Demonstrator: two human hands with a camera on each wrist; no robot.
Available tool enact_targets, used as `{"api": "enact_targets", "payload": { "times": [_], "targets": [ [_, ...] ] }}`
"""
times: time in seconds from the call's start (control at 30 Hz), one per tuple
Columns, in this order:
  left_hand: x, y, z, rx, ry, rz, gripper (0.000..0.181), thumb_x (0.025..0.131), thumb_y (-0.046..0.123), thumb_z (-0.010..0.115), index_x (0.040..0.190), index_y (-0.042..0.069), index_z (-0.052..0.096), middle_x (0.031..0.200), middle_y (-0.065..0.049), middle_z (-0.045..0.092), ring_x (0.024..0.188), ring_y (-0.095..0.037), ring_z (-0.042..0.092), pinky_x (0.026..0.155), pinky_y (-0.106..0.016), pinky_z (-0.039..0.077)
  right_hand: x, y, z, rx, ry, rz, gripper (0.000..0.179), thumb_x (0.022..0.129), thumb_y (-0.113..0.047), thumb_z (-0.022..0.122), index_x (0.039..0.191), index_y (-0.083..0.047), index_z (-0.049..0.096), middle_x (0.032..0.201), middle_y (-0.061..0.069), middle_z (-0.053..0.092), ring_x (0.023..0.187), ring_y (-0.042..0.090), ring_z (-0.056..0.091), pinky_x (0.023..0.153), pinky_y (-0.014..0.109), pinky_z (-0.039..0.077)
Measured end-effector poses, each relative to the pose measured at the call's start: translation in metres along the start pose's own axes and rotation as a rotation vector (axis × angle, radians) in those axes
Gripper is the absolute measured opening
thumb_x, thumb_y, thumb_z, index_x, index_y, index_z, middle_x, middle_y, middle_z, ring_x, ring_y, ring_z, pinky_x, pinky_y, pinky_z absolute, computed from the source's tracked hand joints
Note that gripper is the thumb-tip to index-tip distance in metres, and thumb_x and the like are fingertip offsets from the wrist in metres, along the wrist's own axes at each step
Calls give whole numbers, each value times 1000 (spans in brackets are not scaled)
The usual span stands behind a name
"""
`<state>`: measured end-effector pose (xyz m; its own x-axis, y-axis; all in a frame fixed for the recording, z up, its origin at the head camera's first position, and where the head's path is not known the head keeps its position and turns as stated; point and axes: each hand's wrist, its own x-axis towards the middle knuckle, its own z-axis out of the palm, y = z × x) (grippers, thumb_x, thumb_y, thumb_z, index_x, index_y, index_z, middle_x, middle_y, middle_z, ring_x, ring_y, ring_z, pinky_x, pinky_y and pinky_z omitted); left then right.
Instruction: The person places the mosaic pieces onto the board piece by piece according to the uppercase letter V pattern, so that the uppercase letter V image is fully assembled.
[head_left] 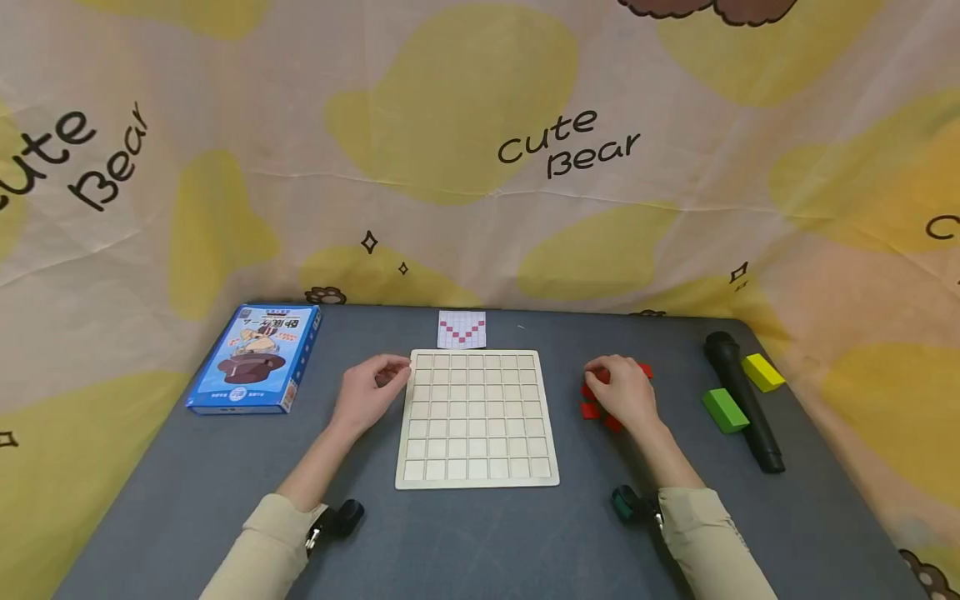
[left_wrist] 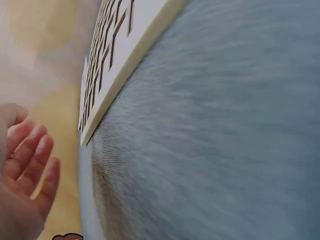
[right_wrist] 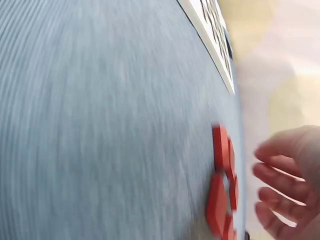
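A white grid board point(head_left: 476, 482) with square recesses lies between the two hands. Beside its upper left corner is my left hand point(head_left: 366, 394), fingers loosely bent; the left wrist view shows this hand point(left_wrist: 30, 172) with nothing in its fingers. My right hand point(head_left: 627, 393) hovers over a group of several red blocks point(head_left: 590, 411) right of the board, partly hiding them. In the right wrist view, the red blocks point(right_wrist: 217, 205) lie on the table, apart from the relaxed, bent fingers of the right hand point(right_wrist: 292, 177), which hold nothing visible.
Behind the board lies a small card point(head_left: 461, 330) with a pink V-shaped grid pattern. A blue box point(head_left: 255, 358) is at the left. To the right lie a black microphone point(head_left: 742, 404), a green block point(head_left: 725, 411) and a yellow block point(head_left: 763, 372). A patterned cloth point(head_left: 450, 108) hangs behind the table.
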<state>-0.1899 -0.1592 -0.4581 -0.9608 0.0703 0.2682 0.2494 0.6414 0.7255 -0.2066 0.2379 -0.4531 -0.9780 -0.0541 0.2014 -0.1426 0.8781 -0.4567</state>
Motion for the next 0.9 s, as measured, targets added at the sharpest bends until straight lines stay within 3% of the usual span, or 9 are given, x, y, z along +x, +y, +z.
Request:
{"api": "enact_targets", "payload": {
  "times": [0.1,0.23,0.37,0.5,0.7,0.9],
  "targets": [
    [-19,-3,-2,26,-141,5,47,92,27,68,131,3,59,123,-16,62,115,-32,57,96,-51,44,-7,10,-6,12,-60,-7,19,88,-19,70,103,-8,75,106,15,68,100,35,57,82,53,47],
    [-42,-7,-3,87,-349,29,80,89,42,68,149,1,34,149,-22,38,137,-40,33,106,-60,29,-14,16,-9,26,-105,-3,26,86,-22,74,106,-6,74,107,16,67,101,35,56,85,54,46],
    [-55,-9,-3,93,-470,58,100,85,52,69,154,-1,19,158,-22,19,145,-41,14,111,-61,17,-18,18,-8,27,-115,12,29,86,-25,74,107,-5,73,109,17,66,101,36,55,84,55,46],
    [-60,-9,-2,78,-504,88,105,81,53,72,153,-2,19,159,-23,14,146,-40,8,112,-61,9,-18,20,-6,25,-105,32,30,86,-26,74,108,-5,72,109,17,66,100,36,56,84,54,45],
    [-61,-13,-1,87,-502,121,114,74,55,78,154,0,20,160,-22,12,146,-40,7,110,-65,11,-19,21,-5,17,-99,50,30,87,-26,73,109,-6,72,111,18,66,101,37,55,84,54,45],
    [-61,-16,-2,29,-498,111,114,71,53,82,154,3,22,161,-18,11,146,-39,7,109,-66,10,-19,21,-3,8,-84,69,32,85,-28,75,108,-6,73,108,16,66,99,35,55,82,53,46]
  ]
}}
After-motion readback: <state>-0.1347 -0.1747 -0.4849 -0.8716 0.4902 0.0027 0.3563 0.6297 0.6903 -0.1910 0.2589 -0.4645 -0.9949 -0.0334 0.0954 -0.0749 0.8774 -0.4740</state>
